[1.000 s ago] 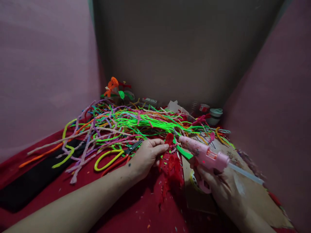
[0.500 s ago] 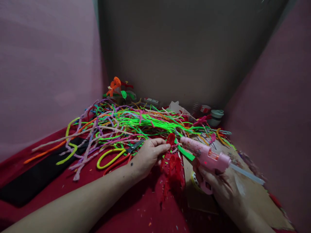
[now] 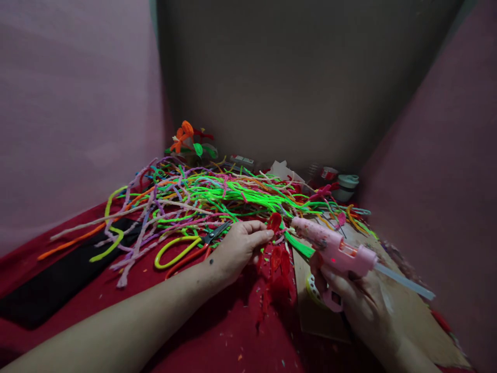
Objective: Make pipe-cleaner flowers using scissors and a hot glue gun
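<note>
My left hand point(image 3: 237, 247) is closed in a pinch on a red pipe-cleaner piece point(image 3: 274, 221), held just above the red cloth point(image 3: 217, 331). More red looped pieces point(image 3: 277, 267) lie right below it. My right hand point(image 3: 361, 300) grips a pink glue gun point(image 3: 337, 249) with a clear glue stick point(image 3: 404, 282) poking out of its back. The gun's nozzle points left toward the red piece and sits a short way from it.
A big tangle of green, pink, purple and orange pipe cleaners point(image 3: 202, 199) covers the cloth behind my hands. Yellow-handled scissors point(image 3: 186, 247) lie left of my left hand. A cardboard sheet point(image 3: 404, 311) lies under my right hand. Small jars point(image 3: 345, 186) and an orange pipe-cleaner flower point(image 3: 182, 135) stand at the back.
My right hand has drawn the glue gun slightly right and down, away from the red piece. My left hand has barely moved.
</note>
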Action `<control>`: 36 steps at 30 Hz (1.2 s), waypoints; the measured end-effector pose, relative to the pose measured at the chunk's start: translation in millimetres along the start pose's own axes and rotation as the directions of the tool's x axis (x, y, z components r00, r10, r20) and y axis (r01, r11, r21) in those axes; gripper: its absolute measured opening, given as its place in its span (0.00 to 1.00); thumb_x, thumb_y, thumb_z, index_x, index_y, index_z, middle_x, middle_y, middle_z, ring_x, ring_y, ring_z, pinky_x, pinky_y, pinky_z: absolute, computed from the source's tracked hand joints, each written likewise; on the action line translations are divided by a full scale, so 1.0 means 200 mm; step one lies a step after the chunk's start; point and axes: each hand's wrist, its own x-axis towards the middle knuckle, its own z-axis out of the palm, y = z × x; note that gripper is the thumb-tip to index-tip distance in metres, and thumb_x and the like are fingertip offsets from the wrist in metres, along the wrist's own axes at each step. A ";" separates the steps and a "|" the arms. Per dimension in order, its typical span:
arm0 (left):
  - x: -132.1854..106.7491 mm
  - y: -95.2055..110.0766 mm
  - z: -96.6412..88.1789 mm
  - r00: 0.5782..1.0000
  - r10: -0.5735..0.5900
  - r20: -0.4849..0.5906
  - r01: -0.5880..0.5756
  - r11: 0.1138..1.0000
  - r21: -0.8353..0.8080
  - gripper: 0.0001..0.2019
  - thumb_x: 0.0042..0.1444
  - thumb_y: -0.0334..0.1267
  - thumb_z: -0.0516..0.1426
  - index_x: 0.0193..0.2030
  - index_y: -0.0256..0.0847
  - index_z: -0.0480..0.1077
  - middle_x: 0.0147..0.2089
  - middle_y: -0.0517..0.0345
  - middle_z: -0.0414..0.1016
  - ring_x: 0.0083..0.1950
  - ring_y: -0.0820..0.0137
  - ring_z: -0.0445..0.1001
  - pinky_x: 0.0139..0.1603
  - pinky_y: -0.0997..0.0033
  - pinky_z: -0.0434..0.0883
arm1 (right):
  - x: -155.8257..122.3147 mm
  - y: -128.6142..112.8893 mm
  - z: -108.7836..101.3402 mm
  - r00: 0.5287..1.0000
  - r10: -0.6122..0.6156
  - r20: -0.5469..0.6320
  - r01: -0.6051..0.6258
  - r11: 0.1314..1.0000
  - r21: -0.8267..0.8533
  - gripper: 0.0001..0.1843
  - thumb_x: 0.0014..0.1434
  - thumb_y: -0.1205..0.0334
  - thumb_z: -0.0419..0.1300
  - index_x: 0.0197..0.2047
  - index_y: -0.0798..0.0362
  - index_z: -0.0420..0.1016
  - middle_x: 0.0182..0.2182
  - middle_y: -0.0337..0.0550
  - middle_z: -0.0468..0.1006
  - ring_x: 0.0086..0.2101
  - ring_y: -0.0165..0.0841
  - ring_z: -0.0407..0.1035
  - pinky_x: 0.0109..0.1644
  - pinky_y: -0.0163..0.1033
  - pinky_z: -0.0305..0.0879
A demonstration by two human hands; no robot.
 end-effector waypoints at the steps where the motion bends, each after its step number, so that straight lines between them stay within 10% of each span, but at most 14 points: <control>1: 0.00 0.00 0.00 1.000 0.000 0.001 0.000 1.000 0.001 0.12 0.50 0.40 0.57 0.21 0.38 0.61 0.17 0.69 0.55 0.15 0.82 0.52 0.15 0.80 0.50 | 0.00 0.00 0.00 1.000 0.004 0.002 -0.004 1.000 -0.001 0.12 0.52 0.51 0.58 0.31 0.52 0.70 0.17 0.37 0.65 0.16 0.28 0.58 0.16 0.33 0.55; 36: 0.00 0.00 0.00 1.000 -0.019 0.024 0.019 1.000 -0.006 0.11 0.50 0.39 0.56 0.22 0.37 0.61 0.18 0.69 0.55 0.15 0.83 0.51 0.15 0.82 0.51 | -0.01 0.01 -0.02 0.999 -0.047 0.006 0.047 0.997 -0.065 0.13 0.54 0.50 0.56 0.28 0.53 0.69 0.18 0.39 0.66 0.19 0.29 0.60 0.19 0.33 0.59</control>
